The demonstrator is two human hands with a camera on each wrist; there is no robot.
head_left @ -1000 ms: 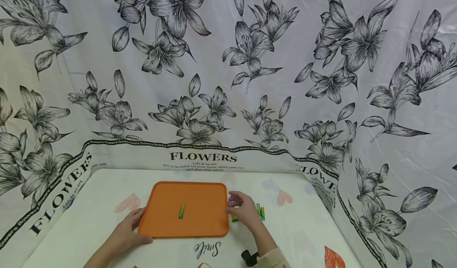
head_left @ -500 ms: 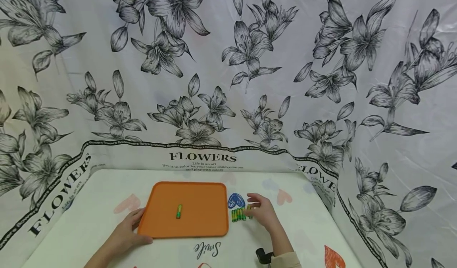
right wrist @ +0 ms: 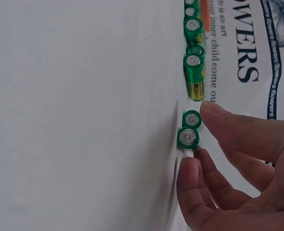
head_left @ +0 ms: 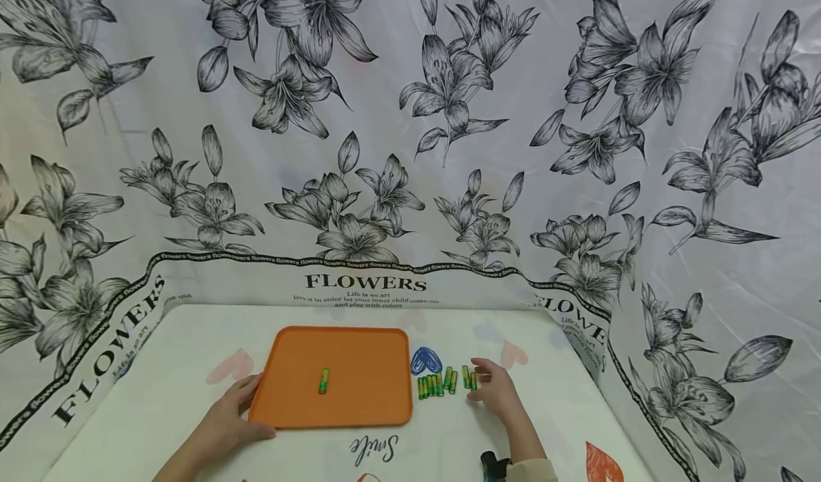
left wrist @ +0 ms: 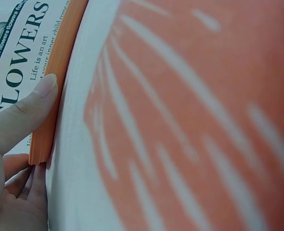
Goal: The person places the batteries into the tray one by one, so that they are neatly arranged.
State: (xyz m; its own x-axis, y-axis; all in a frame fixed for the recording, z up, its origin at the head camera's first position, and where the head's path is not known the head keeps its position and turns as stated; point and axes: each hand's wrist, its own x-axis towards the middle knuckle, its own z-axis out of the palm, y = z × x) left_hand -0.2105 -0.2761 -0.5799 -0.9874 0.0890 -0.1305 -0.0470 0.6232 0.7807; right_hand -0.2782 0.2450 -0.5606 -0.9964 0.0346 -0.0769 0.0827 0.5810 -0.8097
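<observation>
An orange tray (head_left: 359,368) lies on the table with one green-and-yellow battery (head_left: 323,381) on it. My left hand (head_left: 231,418) holds the tray's near left corner; the left wrist view shows the thumb (left wrist: 46,85) against the rim and fingers round the corner. My right hand (head_left: 497,391) is right of the tray beside a pair of batteries (right wrist: 188,136). Its thumb and fingertips are spread around that pair, with a small gap visible in the right wrist view. Nothing is gripped there. Another pair (head_left: 450,379) and a row of several batteries (head_left: 430,386) lie closer to the tray.
A white tablecloth (head_left: 532,411) printed with hearts and the word Smile covers the table. A flower-print curtain (head_left: 359,197) closes off the back and sides. A black device (head_left: 492,466) sits at the right wrist by the sleeve.
My right hand has moved right, from the tray's edge along the batteries to the far pair, uncovering the row. The left hand stays on the tray, and the battery on it shifted slightly.
</observation>
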